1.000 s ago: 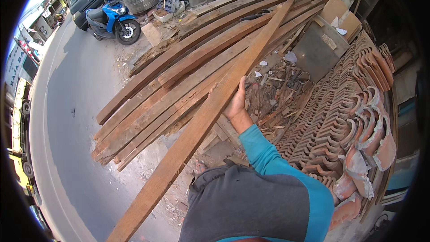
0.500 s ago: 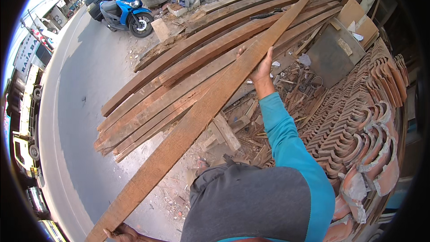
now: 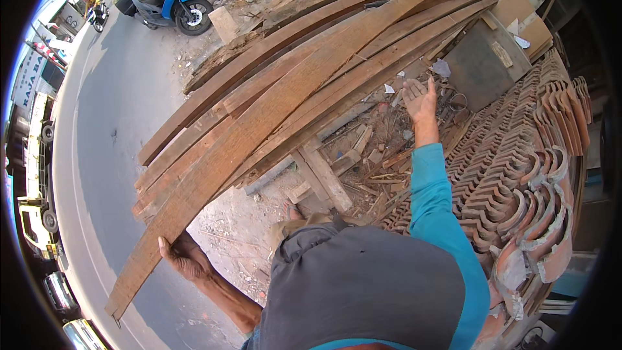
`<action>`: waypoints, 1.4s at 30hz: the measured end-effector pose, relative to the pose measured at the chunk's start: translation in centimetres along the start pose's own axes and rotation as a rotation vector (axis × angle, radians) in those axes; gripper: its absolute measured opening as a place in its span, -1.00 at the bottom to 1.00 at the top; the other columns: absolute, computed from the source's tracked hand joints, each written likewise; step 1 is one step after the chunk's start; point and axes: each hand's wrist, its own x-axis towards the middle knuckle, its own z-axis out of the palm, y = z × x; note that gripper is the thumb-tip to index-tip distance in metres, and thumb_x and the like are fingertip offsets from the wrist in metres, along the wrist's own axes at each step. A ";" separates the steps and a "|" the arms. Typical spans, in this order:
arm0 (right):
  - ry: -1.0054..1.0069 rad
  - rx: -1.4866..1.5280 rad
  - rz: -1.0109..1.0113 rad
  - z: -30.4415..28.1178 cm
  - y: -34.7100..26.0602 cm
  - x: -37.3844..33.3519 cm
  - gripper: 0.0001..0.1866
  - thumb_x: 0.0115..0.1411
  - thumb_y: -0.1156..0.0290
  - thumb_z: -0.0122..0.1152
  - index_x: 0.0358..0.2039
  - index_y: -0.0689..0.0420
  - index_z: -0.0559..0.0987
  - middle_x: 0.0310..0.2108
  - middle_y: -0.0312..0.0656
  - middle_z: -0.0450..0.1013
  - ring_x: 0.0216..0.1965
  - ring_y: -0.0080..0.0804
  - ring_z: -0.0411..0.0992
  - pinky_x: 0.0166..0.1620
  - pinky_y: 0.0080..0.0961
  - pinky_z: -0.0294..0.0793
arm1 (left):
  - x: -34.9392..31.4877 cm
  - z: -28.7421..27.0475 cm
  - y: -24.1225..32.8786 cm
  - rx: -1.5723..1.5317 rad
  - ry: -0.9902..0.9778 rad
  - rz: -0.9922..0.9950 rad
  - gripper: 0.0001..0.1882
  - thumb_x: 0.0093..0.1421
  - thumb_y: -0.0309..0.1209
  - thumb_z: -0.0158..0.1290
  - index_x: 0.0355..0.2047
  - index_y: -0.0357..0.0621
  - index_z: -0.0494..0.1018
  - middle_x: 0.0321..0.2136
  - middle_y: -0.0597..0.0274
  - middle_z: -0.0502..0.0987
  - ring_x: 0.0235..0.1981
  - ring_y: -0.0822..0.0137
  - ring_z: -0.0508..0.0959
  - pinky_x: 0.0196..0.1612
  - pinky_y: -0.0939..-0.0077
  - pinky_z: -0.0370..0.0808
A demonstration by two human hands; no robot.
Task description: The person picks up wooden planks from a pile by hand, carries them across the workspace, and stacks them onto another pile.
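Observation:
A long brown wooden plank (image 3: 259, 123) lies slantwise over a stack of wooden beams (image 3: 259, 71), its near end jutting out past them at the lower left. Close to that end, my left hand (image 3: 188, 258) grips the plank's edge, thumb on top and the fingers hidden beneath. My right hand (image 3: 421, 98) is off the wood, palm up with fingers stretched out, over the scrap-strewn ground right of the stack. Nothing is in it.
Rows of clay roof tiles (image 3: 499, 175) stand on the right, below a grey board (image 3: 472, 81). Short wooden pieces (image 3: 324, 175) prop near the stack. A blue motorbike (image 3: 170, 1) is parked at the upper left beside the road (image 3: 97, 142), where a rider (image 3: 94, 10) passes.
The plank has moved away from me and come down onto the beams. My right hand has let go of it and moved right. My left hand has moved forward, still holding its near end.

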 end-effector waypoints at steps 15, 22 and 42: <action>0.520 0.011 0.102 -17.4 8.6 -19.9 -0.19 0.25 -0.13 0.16 0.18 0.36 0.29 0.16 -0.06 0.26 0.14 -0.23 0.27 0.12 -0.33 0.37 | 19.7 17.8 -25.9 0.282 -0.634 -0.810 -0.55 0.35 -0.21 0.03 0.09 -0.32 0.39 0.04 0.09 0.51 -0.01 0.31 0.54 0.05 0.46 0.53; 0.428 -0.017 0.128 -17.7 12.7 -23.1 -0.49 0.23 -0.11 0.19 -0.18 0.15 0.52 -0.30 -0.24 0.48 -0.24 -0.33 0.46 -0.10 -0.34 0.46 | 7.5 19.3 -16.2 0.630 -1.202 -0.799 -0.53 0.37 -0.15 -0.01 0.08 -0.31 0.45 -0.13 0.09 0.63 -0.18 0.35 0.62 -0.13 0.51 0.56; 0.818 -1.080 0.125 -27.8 35.7 -60.8 -0.70 0.23 0.16 0.11 -0.24 0.13 0.57 -0.37 0.19 0.50 -0.18 0.18 0.49 -0.13 0.01 0.46 | -11.6 0.2 -13.9 1.070 -2.578 -0.549 -0.46 0.23 -0.21 0.15 0.11 -0.32 0.41 -0.14 -0.09 0.63 -0.10 0.11 0.64 -0.01 0.31 0.53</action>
